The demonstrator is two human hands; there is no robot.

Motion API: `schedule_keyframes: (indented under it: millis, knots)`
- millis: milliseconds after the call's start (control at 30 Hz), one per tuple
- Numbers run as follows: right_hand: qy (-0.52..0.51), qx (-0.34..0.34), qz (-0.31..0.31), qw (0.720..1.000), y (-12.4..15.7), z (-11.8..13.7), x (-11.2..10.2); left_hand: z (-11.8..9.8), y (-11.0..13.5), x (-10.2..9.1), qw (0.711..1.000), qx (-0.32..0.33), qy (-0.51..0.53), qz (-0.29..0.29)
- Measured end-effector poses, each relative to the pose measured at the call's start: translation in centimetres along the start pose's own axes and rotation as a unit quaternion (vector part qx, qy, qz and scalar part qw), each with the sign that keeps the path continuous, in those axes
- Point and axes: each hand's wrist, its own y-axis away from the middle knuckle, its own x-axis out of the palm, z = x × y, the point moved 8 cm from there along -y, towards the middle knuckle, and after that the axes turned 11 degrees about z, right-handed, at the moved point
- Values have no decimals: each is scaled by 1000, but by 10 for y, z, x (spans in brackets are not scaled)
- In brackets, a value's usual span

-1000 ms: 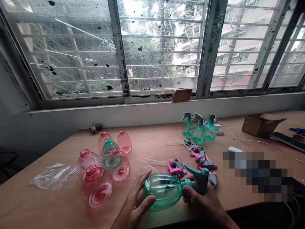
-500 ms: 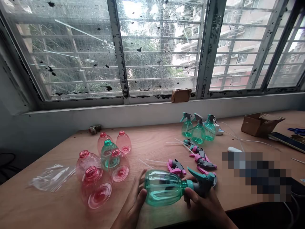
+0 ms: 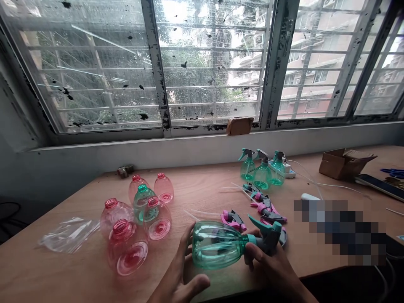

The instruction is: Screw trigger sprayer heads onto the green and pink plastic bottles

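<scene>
A green see-through spray bottle point(image 3: 216, 248) lies on its side just above the wooden table point(image 3: 202, 193), a teal and grey trigger head point(image 3: 267, 236) fitted on its neck. My right hand point(image 3: 268, 263) is closed around the neck and trigger head. My left hand point(image 3: 178, 273) cups the bottle's base, fingers spread against it, thumb loose underneath. Several loose pink and teal trigger heads point(image 3: 263, 208) lie just beyond the bottle.
Several empty pink bottles point(image 3: 128, 246) and one green bottle point(image 3: 143, 204) stand at the left. Three finished green spray bottles point(image 3: 261, 170) stand at the back. A plastic bag point(image 3: 67, 233) lies far left. A cardboard box point(image 3: 342, 164) and a phone point(image 3: 380, 185) sit at the right.
The bottle has been lifted slightly and turned in my hands. My left hand has shifted from gripping its side to cupping the base, thumb dropped below.
</scene>
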Motion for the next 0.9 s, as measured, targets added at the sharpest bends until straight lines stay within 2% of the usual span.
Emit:
schedule_keyframes:
  millis: [200, 433, 567, 700, 767, 900]
  knots:
    - [8, 1, 7, 1000, -2, -3, 0, 0, -1, -4, 998, -31, 52, -24]
    - [-8, 7, 6, 1000, -1, 1, 3, -25, 4, 4, 998, 31, -41, -31]
    - [9, 8, 10, 1000, -1, 6, 5, -27, 2, -3, 997, 61, -15, -43]
    - [12, 10, 1, 1000, -2, 5, 4, -15, 0, -9, 998, 8, 35, -47]
    - [2, 8, -9, 1000, -3, 4, 2, -16, 2, -7, 999, 4, 6, -47]
    - [-3, 6, -5, 1000, -4, 1, 0, -29, 9, -1, 993, 59, -84, -60]
